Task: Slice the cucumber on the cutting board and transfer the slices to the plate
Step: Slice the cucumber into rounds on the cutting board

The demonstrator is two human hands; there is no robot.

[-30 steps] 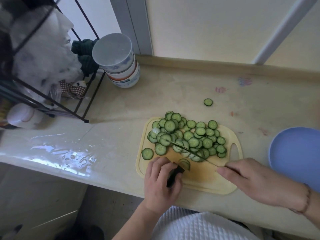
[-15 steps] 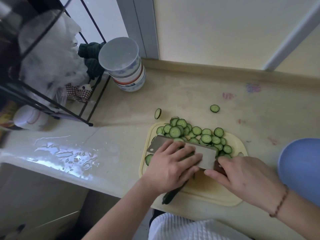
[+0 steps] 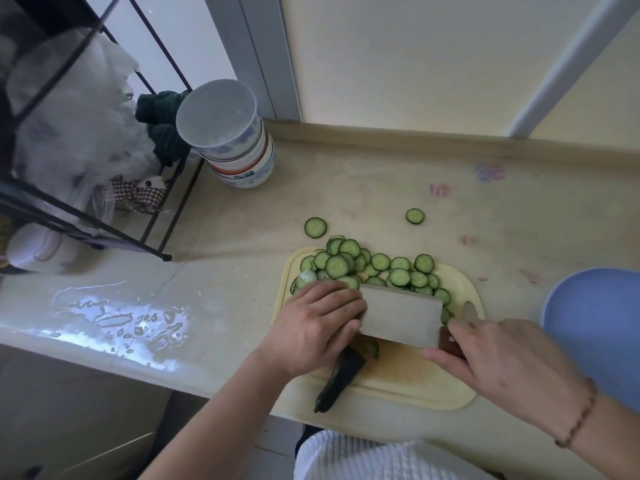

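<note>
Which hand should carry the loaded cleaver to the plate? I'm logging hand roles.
Probably the right hand: it grips the cleaver handle and is beside the blue plate. The left hand only steadies the slices.

Relative to the cutting board [image 3: 381,386]: the cleaver blade [image 3: 398,317] and left hand [image 3: 311,327] hide the nearer cucumber slices [image 3: 381,268]; the blue plate [image 3: 599,327] to its right is cropped by the frame edge; the right hand [image 3: 498,368] conceals the handle.

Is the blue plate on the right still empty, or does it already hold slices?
Empty, as far as visible: the blue plate shows only bare surface; its right part is out of frame.
</note>
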